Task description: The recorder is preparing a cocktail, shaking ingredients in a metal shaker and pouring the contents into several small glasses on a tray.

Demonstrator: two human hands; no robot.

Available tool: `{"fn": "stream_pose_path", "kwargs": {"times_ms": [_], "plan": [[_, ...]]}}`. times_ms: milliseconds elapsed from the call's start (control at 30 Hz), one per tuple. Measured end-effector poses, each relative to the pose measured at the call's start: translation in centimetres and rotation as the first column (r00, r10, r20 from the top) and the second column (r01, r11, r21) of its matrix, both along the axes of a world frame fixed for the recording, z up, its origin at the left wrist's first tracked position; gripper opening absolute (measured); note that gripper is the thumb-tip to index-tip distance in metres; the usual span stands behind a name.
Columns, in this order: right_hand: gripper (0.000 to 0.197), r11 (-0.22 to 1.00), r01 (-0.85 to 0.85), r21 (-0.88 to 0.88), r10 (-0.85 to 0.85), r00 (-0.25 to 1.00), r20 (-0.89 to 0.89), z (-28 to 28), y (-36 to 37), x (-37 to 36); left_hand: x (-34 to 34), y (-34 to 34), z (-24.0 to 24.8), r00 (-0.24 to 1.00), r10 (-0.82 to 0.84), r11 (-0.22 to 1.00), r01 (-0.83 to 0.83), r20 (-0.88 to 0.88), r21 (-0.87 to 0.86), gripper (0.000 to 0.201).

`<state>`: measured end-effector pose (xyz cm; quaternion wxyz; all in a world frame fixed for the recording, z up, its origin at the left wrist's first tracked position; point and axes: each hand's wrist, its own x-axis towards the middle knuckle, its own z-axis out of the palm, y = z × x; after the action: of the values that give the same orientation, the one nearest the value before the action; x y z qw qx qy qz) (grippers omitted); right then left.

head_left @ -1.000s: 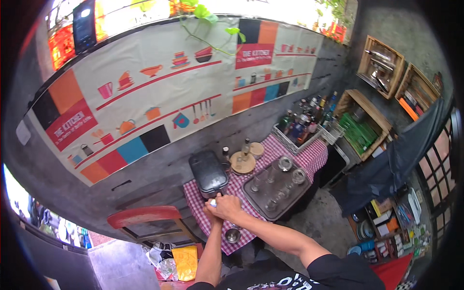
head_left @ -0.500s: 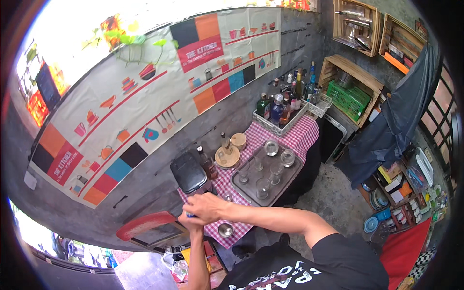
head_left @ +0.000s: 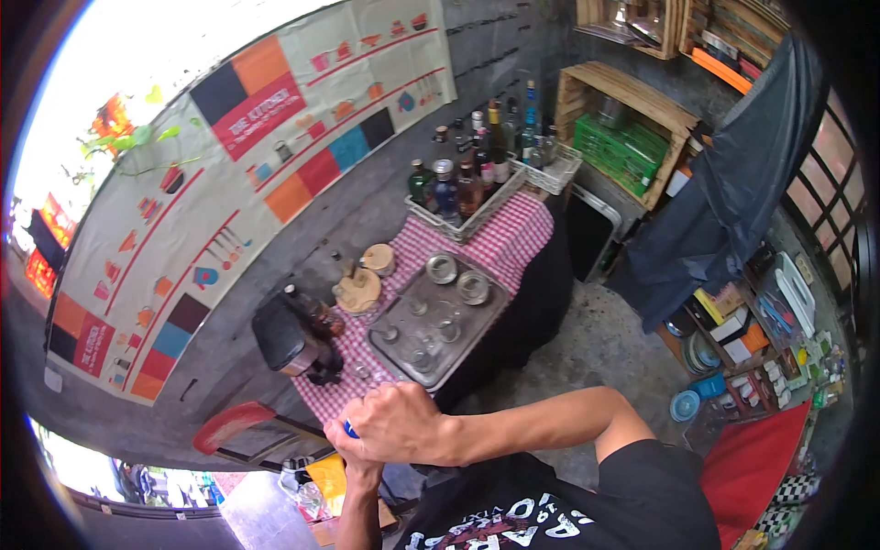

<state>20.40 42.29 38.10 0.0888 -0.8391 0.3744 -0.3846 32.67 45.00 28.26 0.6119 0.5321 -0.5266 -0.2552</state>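
My right hand (head_left: 399, 422) is closed and lies over my left hand (head_left: 353, 451), which is closed beneath it. A small blue bit (head_left: 350, 428) shows between the fingers; the rest of what they hold is hidden. Both hands are raised in front of my body, at the near end of a table with a red-and-white checked cloth (head_left: 518, 225). Just beyond them a small clear glass piece (head_left: 362, 372) stands on the cloth. Several clear glasses (head_left: 419, 359) stand on a grey metal tray (head_left: 472, 343) further off, untouched.
Left of the tray are a black-lidded container (head_left: 278, 332), a dark bottle (head_left: 307, 301) and a round wooden board (head_left: 359, 295). A white wire basket (head_left: 486, 213) of bottles fills the far end. A red-backed chair (head_left: 229, 426) stands at the left.
The view has shifted, so table and wall sit further left. My joined hands look larger, the right bunched more over the left. The small metal cup beside them no longer shows.
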Motion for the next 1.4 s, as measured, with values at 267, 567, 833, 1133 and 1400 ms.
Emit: {"fn": "stream_pose_path", "kwargs": {"times_ms": [267, 567, 833, 1133, 1400], "plan": [[0.043, 0.954, 0.291, -0.07, -0.299, 0.938, -0.173, 1.4, 0.4, -15.6, -15.4, -4.3, -1.0, 0.751, -0.638, 0.753, 0.654, -0.169, 0.066, 0.016], [0.039, 0.998, 0.063, 0.029, -0.053, 0.962, -0.267, 2.6, 0.1, -30.5, -30.5, -7.5, 1.5, 0.08, -0.996, 0.077, 0.993, 0.029, -0.084, 0.019], [0.03, 0.852, 0.518, -0.073, -0.499, 0.762, -0.413, -3.3, -7.0, -37.3, -38.4, -15.0, -1.8, 0.265, -0.964, 0.253, 0.863, 0.034, 0.438, 0.02], [0.036, 0.848, 0.48, 0.224, -0.398, 0.857, -0.328, -2.7, -22.6, -41.6, -42.3, -29.2, -2.0, 0.543, -0.839, 0.507, 0.797, -0.023, 0.328, 0.021], [0.078, 0.838, -0.133, 0.528, -0.068, 0.936, 0.345, -12.0, -32.2, -50.8, -46.6, -40.6, 3.4, 0.614, -0.739, 0.603, 0.786, -0.277, 0.136, 0.027]]}}
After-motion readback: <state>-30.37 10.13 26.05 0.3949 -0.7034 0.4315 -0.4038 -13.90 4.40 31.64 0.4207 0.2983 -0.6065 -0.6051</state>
